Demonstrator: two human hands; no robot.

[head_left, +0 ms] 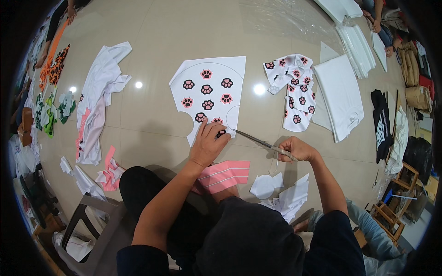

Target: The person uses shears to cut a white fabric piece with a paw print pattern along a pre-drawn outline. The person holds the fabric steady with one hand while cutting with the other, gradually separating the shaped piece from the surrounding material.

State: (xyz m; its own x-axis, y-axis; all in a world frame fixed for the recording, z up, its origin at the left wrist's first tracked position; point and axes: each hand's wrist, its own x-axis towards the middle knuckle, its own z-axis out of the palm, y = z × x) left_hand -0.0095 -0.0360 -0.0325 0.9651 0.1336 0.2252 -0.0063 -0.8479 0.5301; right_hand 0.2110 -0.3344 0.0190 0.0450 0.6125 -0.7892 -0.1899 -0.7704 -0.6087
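A white fabric piece [216, 69] printed with pink-and-black paw prints and thin curved outlines lies flat before me. My left hand [209, 140] rests on its lower part, fingers apart and slightly bent. My right hand [297, 149] grips long scissors [253, 139], whose tips are at the piece's lower right edge. Pink striped fabric [223, 177] is below my left hand. More paw-print pieces [299, 112] lie to the right, and white scraps [287, 204] lie near my right forearm.
Folded white fabric [338, 106], black cloth [380, 124] and pale garments [99, 83] flank the work. A plastic chair [92, 221] stands at lower left, wooden stools [393, 216] at right. Other people's hands [377, 25] show at top right; another person [64, 16] is at top left.
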